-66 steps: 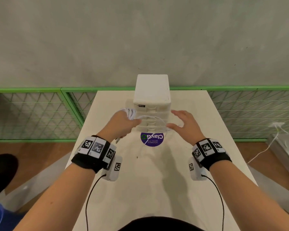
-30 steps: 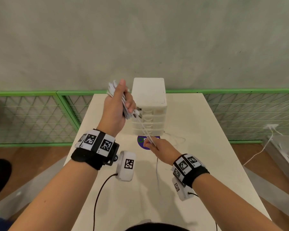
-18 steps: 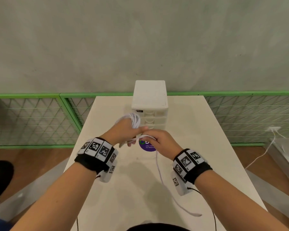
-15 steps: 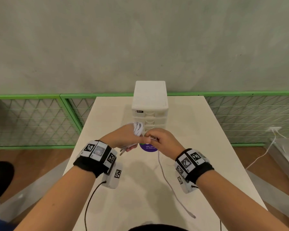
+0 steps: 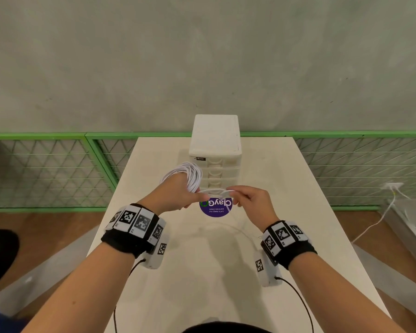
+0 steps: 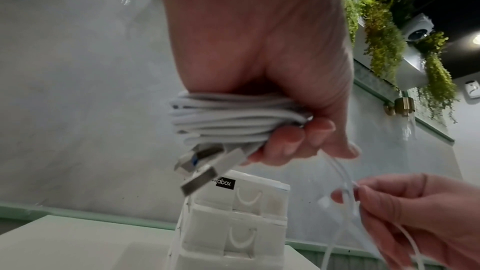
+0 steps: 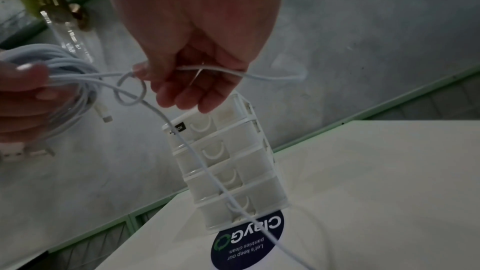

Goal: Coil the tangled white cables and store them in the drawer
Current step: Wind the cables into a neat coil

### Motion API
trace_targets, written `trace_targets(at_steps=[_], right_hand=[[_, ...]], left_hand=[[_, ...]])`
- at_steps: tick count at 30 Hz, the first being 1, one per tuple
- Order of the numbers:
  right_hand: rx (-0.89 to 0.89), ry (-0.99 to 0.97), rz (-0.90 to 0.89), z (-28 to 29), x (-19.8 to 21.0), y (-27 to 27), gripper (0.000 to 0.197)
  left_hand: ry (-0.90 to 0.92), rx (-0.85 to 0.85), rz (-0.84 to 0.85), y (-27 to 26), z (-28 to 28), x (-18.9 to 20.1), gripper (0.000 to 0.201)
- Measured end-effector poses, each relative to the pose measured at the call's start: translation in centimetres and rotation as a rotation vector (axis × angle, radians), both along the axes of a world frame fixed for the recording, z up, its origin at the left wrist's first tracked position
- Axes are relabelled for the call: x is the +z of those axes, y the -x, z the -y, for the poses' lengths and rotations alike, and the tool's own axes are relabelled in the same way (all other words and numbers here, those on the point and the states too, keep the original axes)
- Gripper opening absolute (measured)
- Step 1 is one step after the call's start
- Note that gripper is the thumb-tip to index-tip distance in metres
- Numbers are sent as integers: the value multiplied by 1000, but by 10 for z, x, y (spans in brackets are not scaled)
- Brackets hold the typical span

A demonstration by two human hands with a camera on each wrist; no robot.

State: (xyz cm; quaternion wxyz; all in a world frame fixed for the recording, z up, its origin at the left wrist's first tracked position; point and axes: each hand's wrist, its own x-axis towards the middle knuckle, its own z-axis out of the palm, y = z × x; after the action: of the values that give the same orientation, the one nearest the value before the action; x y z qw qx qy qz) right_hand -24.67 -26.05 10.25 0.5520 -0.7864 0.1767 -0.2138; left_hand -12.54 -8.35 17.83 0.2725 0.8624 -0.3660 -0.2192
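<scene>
A coil of white cables [image 5: 191, 175] is wound round my left hand [image 5: 175, 197], whose fingers [image 6: 293, 141] curl over the loops [image 6: 228, 118] above the table. Silver USB plugs [image 6: 200, 166] stick out below the coil. My right hand [image 5: 249, 201] pinches a loose strand [image 7: 218, 71] between thumb and fingers, a short way right of the coil. That strand forms a small loop [image 7: 131, 91] and trails down towards the table. The white drawer unit [image 5: 214, 150] stands just behind both hands, all drawers closed [image 7: 221, 163].
A round purple sticker [image 5: 215, 209] lies on the cream table [image 5: 226, 284] in front of the drawer unit. A green mesh fence [image 5: 46, 169] and a grey wall run behind. Another white cable [image 5: 380, 217] hangs off to the right, beyond the table.
Half a second ago the hands met beside the coil. The right hand has since drawn its strand out to the right, and the tail no longer lies across the near table.
</scene>
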Motion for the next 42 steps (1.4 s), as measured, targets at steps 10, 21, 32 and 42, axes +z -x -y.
trace_targets(at_steps=[10,21,32,42], right_hand=[[1,3,1,1,9,-4,13],[-86,385,88,-15,26,-18,27],[154,-114,-131,-21,17,-11,32],[174,-490,-152,-14,8,-14,11]], left_hand=[[228,135,-150,6,2,6,36],[285,144,-141,19,13,-6,38],[380,339,-134,9,17,-12,37],[219,387,-161,-2,10,-37,39]])
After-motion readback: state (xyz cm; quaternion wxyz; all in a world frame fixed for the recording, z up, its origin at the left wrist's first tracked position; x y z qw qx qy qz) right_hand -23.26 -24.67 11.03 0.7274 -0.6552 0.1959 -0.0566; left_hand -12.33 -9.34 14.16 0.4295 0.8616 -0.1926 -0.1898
